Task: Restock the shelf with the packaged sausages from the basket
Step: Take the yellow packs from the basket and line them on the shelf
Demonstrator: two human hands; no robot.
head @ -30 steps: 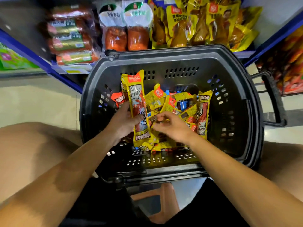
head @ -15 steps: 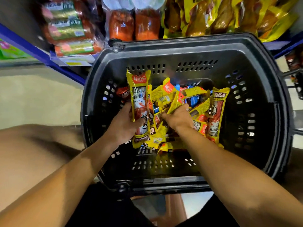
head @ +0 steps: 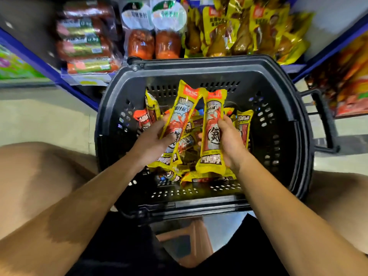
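Head view looks down on two yellow sausage packs held above a black basket (head: 278,80). The left pack (head: 180,114) leans to the right, its red-topped end up, and the left hand (head: 153,142) grips its lower half, fingers wrapped round the back and thumb on the front. The right pack (head: 212,132) stands nearly upright, and the right hand (head: 232,142) clamps it from the right side, fingers curled over its edge. The top corners of the two packs touch or nearly touch. A second pack seems to sit behind the left one in the same hand, but I cannot tell for sure.

Below them, more packs (head: 244,126) of the same kind lie jumbled on the basket floor, some propped against the far wall. The basket's handle (head: 324,120) sticks out to the right.

Beyond the basket's far rim is a shelf (head: 49,70) with a blue edge. On it lie red sausages (head: 83,40) in clear wrap at left, two orange-filled bags (head: 153,44) in the middle, and yellow bags (head: 249,30) of browned meat at right. Bare knees flank the basket.
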